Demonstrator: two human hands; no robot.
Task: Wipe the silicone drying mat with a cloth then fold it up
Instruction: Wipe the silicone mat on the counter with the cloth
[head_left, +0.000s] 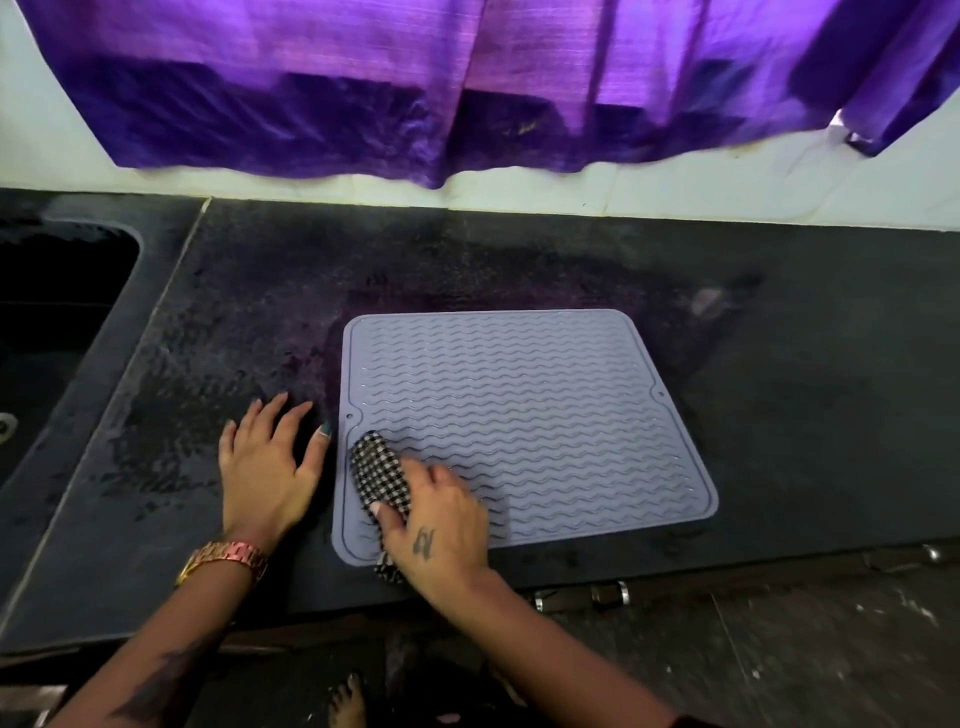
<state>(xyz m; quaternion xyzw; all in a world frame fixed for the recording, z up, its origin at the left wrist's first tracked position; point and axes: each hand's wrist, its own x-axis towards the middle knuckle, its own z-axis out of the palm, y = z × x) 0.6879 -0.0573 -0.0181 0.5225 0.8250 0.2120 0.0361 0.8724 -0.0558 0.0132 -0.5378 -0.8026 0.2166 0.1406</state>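
Observation:
A grey-lilac silicone drying mat (524, 415) with wavy ridges lies flat on the dark countertop (805, 389). My right hand (441, 525) grips a bunched black-and-white checked cloth (379, 473) and holds it down on the mat's near left corner. My left hand (267, 462) lies flat on the counter just left of the mat, fingers spread, thumb close to the mat's left edge. A gold watch sits on that wrist.
A dark sink (57, 291) is set into the counter at the far left. A purple curtain (467, 83) hangs over the white wall behind. The counter's front edge runs just below the mat, with cabinet handles (608, 592) under it.

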